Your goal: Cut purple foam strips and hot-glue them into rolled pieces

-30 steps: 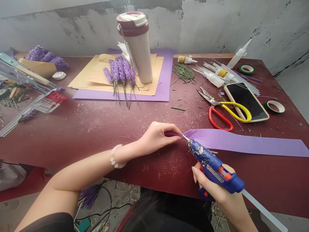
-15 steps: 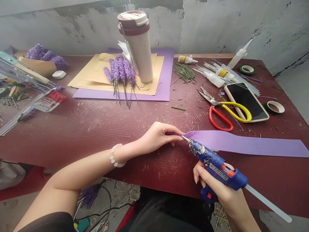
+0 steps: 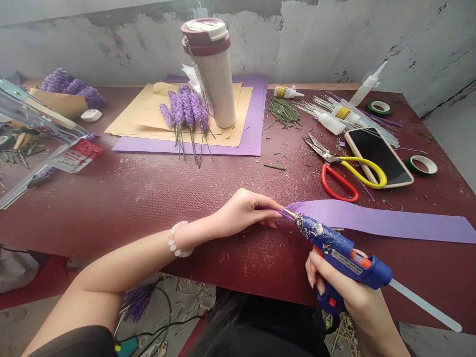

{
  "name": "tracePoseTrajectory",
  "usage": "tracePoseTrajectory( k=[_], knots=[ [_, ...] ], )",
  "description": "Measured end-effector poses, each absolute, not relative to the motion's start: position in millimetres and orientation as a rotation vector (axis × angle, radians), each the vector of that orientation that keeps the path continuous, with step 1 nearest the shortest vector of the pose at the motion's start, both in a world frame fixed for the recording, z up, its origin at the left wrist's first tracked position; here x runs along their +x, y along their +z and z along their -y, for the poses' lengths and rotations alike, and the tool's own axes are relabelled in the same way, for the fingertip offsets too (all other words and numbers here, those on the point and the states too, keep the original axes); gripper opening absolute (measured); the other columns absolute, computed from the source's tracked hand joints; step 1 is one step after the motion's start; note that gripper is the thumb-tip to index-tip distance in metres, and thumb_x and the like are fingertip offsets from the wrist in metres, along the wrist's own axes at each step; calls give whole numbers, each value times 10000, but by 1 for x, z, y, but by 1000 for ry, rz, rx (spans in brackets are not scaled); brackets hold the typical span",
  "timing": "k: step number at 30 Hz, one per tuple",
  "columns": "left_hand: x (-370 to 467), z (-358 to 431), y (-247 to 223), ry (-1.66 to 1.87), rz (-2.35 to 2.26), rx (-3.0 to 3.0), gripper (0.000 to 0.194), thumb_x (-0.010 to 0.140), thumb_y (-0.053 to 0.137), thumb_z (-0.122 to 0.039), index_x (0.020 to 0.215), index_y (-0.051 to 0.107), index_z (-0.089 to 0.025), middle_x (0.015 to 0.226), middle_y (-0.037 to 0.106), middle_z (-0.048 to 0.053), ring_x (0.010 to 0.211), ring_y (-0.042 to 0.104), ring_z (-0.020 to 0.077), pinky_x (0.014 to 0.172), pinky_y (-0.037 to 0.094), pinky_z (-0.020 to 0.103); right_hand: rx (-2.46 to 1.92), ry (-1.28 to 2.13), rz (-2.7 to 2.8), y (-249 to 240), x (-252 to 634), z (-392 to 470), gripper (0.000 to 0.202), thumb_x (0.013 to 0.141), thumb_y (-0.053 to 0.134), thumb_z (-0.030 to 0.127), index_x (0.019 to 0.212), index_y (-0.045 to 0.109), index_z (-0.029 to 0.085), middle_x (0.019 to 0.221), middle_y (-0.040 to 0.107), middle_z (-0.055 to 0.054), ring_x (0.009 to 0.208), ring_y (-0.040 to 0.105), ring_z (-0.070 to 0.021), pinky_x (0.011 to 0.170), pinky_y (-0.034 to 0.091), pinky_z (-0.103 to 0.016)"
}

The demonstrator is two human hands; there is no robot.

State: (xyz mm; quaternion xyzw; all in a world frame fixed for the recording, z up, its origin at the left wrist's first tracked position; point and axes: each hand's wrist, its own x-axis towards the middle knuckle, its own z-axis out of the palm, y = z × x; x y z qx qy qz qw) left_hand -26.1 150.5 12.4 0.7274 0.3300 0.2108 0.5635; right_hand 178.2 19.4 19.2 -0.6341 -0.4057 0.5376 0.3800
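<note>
My left hand [image 3: 249, 213] pinches the gathered left end of a long purple paper strip [image 3: 379, 221] between thumb and fingers. The rest of the strip lies to the right along the table. In my right hand [image 3: 345, 285] is a blue glue gun [image 3: 334, 243], its barrel smeared with dried glue and a translucent glue stick [image 3: 427, 305] sticking out behind. The metal nozzle points left at the folded paper close to my left fingertips; whether it touches I cannot tell. My palm partly hides the gun's handle.
Red-and-yellow-handled scissors [image 3: 334, 166] lie beyond the strip, beside a phone [image 3: 379, 157] and green tape rolls [image 3: 421, 164]. Purple flower stems [image 3: 186, 114] rest on paper sheets [image 3: 130, 119] by a tall tumbler [image 3: 211, 74]. Cut stems [image 3: 283, 111] and glue bottles [image 3: 368, 84] sit behind.
My right hand has moved the glue gun slightly to the right, drawing the nozzle a little away from my left fingertips. My left hand keeps its pinch in nearly the same place.
</note>
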Motion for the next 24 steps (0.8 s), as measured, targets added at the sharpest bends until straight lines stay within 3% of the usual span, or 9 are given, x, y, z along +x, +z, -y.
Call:
tracePoseTrajectory(
  k=[13,24],
  knots=[
    [-26,-151,11,562,-789,1708,177,878,723,-198,1024,817,-166,890,830,41,758,755,141,688,575,205,-1665,1350,992,24,175,-19,483,814,733,534,485,567,221,456,567,-7,412,519,-128,480,475,-275],
    [-27,-151,13,547,-812,1730,185,879,729,-198,1039,817,-168,881,829,39,766,754,147,719,574,215,-1707,1332,928,26,172,-17,477,773,746,515,462,522,231,443,537,-5,416,512,-131,490,487,-282]
  ],
)
